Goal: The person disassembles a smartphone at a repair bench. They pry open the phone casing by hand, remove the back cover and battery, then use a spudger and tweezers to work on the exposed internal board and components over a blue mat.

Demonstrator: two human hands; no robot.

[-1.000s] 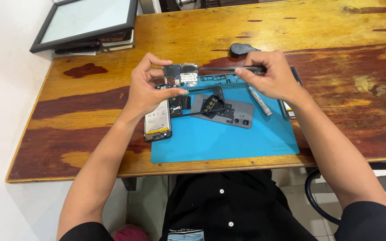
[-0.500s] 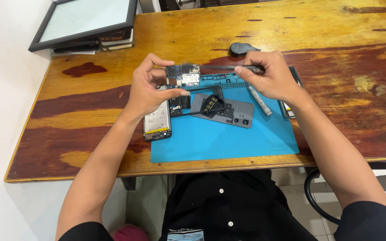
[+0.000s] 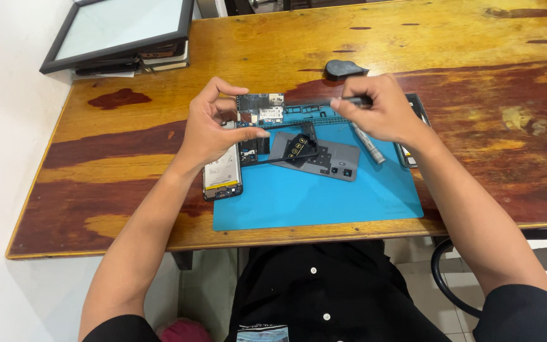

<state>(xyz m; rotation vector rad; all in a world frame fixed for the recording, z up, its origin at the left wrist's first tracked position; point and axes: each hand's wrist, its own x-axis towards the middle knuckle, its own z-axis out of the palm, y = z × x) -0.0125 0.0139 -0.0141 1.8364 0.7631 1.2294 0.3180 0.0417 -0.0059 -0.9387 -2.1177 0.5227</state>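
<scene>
Item — circuit board (image 3: 259,109), pinched in my left hand (image 3: 213,130); my right hand (image 3: 375,114) clamps a slim tool (image 3: 324,103) at its edge. Next: steady, light prying, I judge.

On the table (image 3: 128,164), a work mat (image 3: 324,196) near the front edge. Above the mat's far left corner, a circuit board (image 3: 259,107) between left hand (image 3: 207,130) and right hand (image 3: 378,114). Under the left hand, an opened phone (image 3: 221,177), half off the mat. Middle of mat: a back cover (image 3: 324,158). Far left corner of table: a framed panel (image 3: 118,28).
</scene>
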